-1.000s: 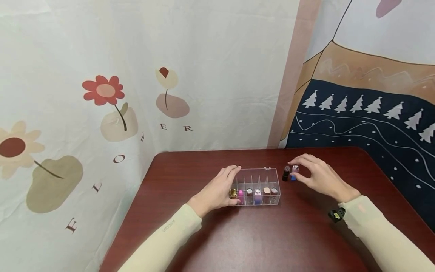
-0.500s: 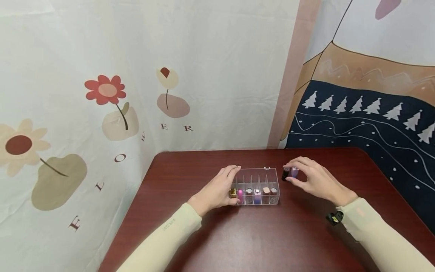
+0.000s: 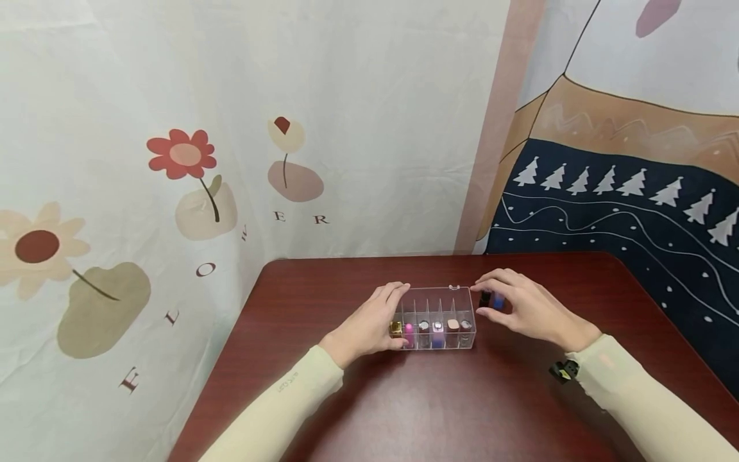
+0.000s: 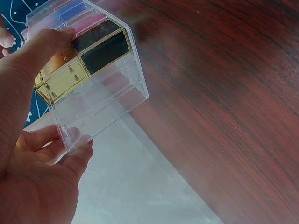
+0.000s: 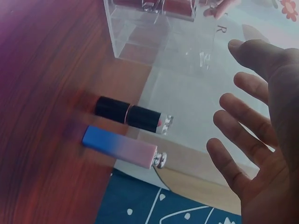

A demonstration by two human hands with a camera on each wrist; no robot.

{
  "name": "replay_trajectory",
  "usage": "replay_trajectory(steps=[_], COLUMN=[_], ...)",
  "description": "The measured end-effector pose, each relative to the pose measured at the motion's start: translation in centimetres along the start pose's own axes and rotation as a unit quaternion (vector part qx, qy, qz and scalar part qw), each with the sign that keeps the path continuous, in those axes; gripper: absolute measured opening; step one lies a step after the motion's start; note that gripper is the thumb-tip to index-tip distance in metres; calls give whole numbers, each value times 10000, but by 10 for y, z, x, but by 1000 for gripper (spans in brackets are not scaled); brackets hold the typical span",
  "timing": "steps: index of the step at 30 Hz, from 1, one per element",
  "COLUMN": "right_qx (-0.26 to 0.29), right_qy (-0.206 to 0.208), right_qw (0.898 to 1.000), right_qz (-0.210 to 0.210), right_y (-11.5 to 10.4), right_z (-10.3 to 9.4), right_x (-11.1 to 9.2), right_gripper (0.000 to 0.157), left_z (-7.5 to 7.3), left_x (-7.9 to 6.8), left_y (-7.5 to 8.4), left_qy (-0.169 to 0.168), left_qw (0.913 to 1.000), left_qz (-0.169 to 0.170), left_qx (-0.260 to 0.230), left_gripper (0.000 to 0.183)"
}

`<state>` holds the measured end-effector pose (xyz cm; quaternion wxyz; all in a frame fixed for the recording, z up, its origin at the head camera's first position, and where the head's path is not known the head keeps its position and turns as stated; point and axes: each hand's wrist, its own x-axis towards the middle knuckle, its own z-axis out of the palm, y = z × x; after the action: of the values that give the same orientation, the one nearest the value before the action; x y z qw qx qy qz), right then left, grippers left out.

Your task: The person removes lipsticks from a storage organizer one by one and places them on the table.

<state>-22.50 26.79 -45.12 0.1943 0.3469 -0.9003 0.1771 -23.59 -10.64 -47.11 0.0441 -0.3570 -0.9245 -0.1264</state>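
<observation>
My left hand (image 3: pixel 366 326) grips the left end of a clear divided lipstick organizer (image 3: pixel 430 298), fingers behind and thumb in front. Several lipsticks stand in its front row, with a gold-and-black lipstick (image 4: pixel 67 79) nearest the thumb. To the organizer's right, my right hand (image 3: pixel 528 306) hovers with fingers spread and nothing held. Two lipsticks stand upright side by side on the table there. One is a black lipstick (image 5: pixel 128 114) with a clear top; the other is a blue-to-pink lipstick (image 5: pixel 121 147) with a silver knob. The right fingers are apart from both.
The dark red-brown table (image 3: pixel 439 410) extends around the organizer. Behind it hang a pale flower-printed curtain (image 3: pixel 369 128) and a navy cloth with white trees (image 3: pixel 612 212). The organizer's back row shows bare dividers.
My right hand has moved left, from around the blue-to-pink lipstick toward the black one nearer the organizer. Both lipsticks stay in place. The left hand keeps its grip.
</observation>
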Motion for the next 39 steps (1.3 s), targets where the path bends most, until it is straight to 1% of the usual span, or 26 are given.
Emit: replay_trajectory(steps=[13,17,21,26,31,39], right_qx=[-24,-12,4,-28,-112,-154], right_qy=[-181,-211,-348,-559,-572,-657], right_qw=[9994,9991,9988,9978,9969,9955], right_qz=[-301,-356,-355,-367,-538,-672], right_y=[-7,-9,-11,-13,-15,-14], right_z=[6,7,9,11,13,15], right_x=[2,3,4,4,6,7], right_gripper=[43,40,38,37,35,36], left_z=[0,0,1,1,1,1], left_x=[0,1,1,1,2,3], left_y=[1,0,0,0,0,-1], left_qy=[-20,-24,-31,-54,-76,-37], left_qw=[10000,10000,10000,10000,10000,10000], left_qz=[-27,-50,-36,-36,-35,-13], left_qx=[-20,-42,-42,-35,10,-58], left_gripper=[122,122,122,122,123,122])
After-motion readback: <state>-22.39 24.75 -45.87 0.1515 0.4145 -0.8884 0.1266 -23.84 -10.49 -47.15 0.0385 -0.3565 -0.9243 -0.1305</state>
